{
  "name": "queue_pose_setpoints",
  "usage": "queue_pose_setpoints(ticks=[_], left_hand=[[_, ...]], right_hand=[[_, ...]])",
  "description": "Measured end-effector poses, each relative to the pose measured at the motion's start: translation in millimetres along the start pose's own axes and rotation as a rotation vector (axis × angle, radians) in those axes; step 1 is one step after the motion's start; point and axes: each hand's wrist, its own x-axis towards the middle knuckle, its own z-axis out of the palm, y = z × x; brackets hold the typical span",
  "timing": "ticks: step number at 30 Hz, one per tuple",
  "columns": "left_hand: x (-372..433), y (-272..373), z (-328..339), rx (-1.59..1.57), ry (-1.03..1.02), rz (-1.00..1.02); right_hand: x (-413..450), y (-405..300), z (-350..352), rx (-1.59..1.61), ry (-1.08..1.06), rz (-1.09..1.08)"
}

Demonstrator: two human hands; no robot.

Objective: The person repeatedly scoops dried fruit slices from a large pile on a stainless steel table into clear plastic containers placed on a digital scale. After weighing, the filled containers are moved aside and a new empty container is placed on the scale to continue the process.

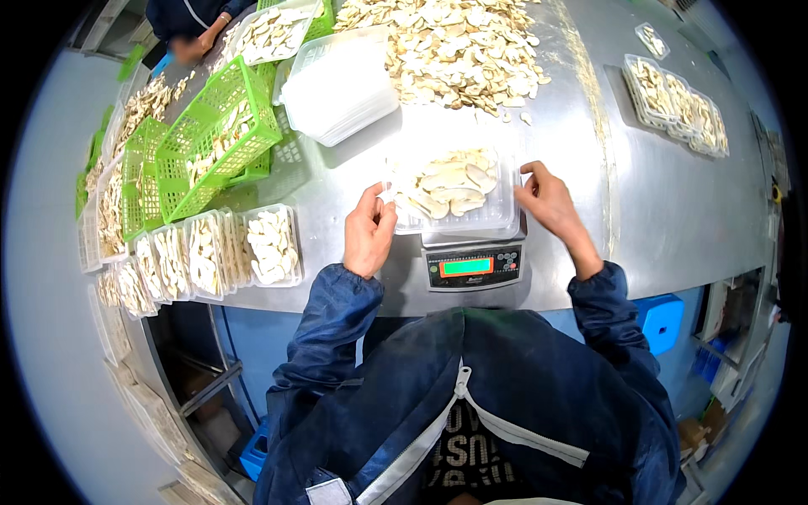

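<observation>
A clear plastic tray [504, 208] sits on a digital weighing scale [475, 266] with a lit green display. Pale dried slices [464, 178], apparently of mushroom, lie heaped in it, partly washed out by glare. My left hand [369, 232] pinches the tray's left rim between thumb and fingers. At the opposite rim is my right hand [550, 201], its thumb and bent forefinger on the tray's edge. The right fingertips' exact grip is partly hidden.
Beyond the scale lies a big heap of slices [464, 53] beside stacked empty trays [341, 88]. Green plastic baskets [218, 139] and filled trays [273, 246] stand left. More filled trays [675, 107] sit at far right. Another person's hand [205, 41] shows at upper left.
</observation>
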Motion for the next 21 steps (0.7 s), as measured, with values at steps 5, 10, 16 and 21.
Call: queue_pose_setpoints(ticks=[5, 10, 16, 21], left_hand=[[3.4, -2.2, -12.2, -0.060, -0.046, -0.029], [11.1, -10.6, 2.2, -0.126, -0.121, -0.064], [21.5, -23.5, 40.4, -0.033, -0.218, -0.087], [49.0, -15.0, 1.0, -0.007, -0.225, -0.158]], right_hand=[[3.4, 25.3, 16.4, -0.150, 0.273, -0.035], [-9.0, 45.6, -95.0, -0.361, 0.556, 0.006], [33.3, -16.3, -80.2, -0.063, 0.261, -0.332], [71.5, -28.4, -19.8, -0.251, -0.032, -0.621]])
